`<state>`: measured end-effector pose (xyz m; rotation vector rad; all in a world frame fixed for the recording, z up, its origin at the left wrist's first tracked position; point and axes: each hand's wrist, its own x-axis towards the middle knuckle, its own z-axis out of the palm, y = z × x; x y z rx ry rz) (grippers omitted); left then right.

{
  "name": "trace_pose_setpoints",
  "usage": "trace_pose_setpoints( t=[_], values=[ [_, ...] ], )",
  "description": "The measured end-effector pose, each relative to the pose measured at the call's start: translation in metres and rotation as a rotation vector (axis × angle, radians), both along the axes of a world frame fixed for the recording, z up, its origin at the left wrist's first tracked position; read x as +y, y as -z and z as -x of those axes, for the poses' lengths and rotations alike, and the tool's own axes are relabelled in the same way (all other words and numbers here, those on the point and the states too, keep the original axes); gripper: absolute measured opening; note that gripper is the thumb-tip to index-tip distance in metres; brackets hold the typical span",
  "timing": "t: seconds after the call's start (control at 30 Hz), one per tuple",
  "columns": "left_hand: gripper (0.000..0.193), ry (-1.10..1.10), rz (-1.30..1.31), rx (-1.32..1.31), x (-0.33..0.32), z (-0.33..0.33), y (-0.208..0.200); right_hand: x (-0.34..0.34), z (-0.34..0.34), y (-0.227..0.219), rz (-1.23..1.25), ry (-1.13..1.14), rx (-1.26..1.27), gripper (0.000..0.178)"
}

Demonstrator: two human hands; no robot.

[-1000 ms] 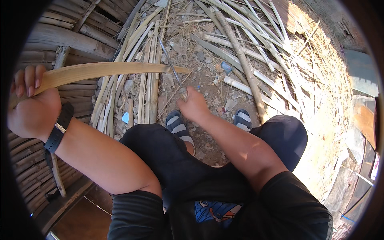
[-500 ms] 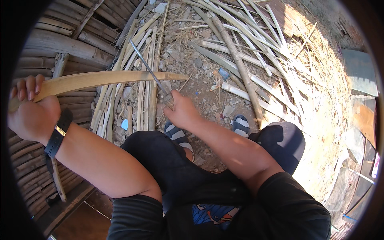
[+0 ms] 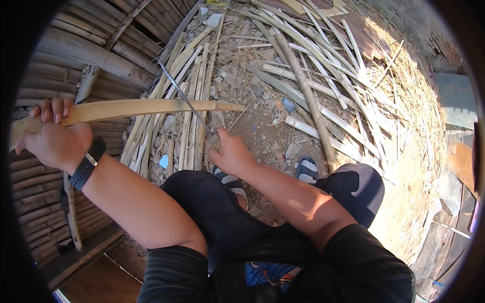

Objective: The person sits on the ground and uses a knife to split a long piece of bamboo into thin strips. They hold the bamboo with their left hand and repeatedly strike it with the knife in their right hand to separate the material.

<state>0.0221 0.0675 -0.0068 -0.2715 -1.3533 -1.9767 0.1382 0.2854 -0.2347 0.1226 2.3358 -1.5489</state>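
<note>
My left hand point(image 3: 59, 139) is closed around the left end of a long, pale, slightly curved bamboo strip point(image 3: 141, 107). The strip reaches rightward over the ground, tapering to a darker tip. In my right hand point(image 3: 231, 153) is the handle of a long, narrow-bladed knife point(image 3: 178, 89), mostly covered by my fingers. Its blade slants up and to the left, crossing over the strip near its right part. Whether the edge bites into the strip I cannot tell.
Split bamboo pieces point(image 3: 199, 108) lie beyond my knees, and a larger heap of bamboo strips point(image 3: 323, 65) spreads at the far right. A slatted bamboo wall point(image 3: 50, 177) stands close on the left. Straw point(image 3: 404, 131) covers the ground at right. My sandalled feet point(image 3: 306, 170) are below.
The whole view has shifted slightly, so everything sits a little lower and further right. Against the ground, the knife has moved slightly left and nearer to me. Both holds are the same.
</note>
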Motion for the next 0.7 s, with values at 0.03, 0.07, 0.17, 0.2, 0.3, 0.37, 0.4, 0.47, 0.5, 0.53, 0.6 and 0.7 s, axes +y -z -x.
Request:
trace_pose_setpoints(
  t=[0.03,0.07,0.17,0.2,0.3,0.37,0.4,0.47,0.5,0.53,0.6,0.7],
  values=[
    [0.046,-0.05,0.004,-0.032,0.004,-0.001,-0.001,-0.001,-0.004,0.009,-0.028,0.046,0.015,0.046],
    [0.055,-0.099,0.008,-0.063,0.011,-0.001,-0.003,-0.002,-0.01,0.031,-0.055,0.094,0.031,0.045],
    [0.064,-0.168,-0.016,-0.105,0.012,-0.001,0.001,0.021,-0.021,0.107,-0.21,0.207,-0.165,0.046],
    [0.064,-0.167,-0.03,-0.109,0.014,0.001,0.003,0.033,-0.02,0.123,-0.226,0.205,-0.137,0.047],
    [0.062,-0.196,-0.041,-0.081,0.017,-0.002,0.0,0.038,-0.016,0.123,-0.248,0.171,-0.079,0.052],
    [0.061,-0.187,-0.024,-0.088,0.017,-0.002,0.001,0.015,-0.004,0.055,-0.244,0.123,-0.049,0.054],
    [0.061,-0.178,-0.017,-0.087,0.019,-0.001,0.001,0.012,0.002,0.03,-0.152,0.08,-0.043,0.051],
    [0.061,-0.159,-0.014,-0.09,0.016,-0.003,-0.002,0.004,0.004,-0.001,0.049,-0.012,-0.046,0.046],
    [0.061,-0.151,-0.012,-0.092,0.014,-0.005,-0.002,0.003,0.0,0.01,-0.005,0.04,-0.033,0.047],
    [0.061,-0.173,-0.017,-0.103,0.021,-0.004,-0.001,0.004,-0.005,0.034,-0.064,0.106,-0.018,0.048],
    [0.06,-0.236,-0.023,-0.116,0.035,-0.007,-0.004,0.014,-0.015,0.091,-0.185,0.205,-0.081,0.051],
    [0.062,-0.171,-0.022,-0.102,0.02,-0.006,-0.002,0.046,-0.021,0.122,-0.254,0.21,-0.202,0.052]
  ],
)
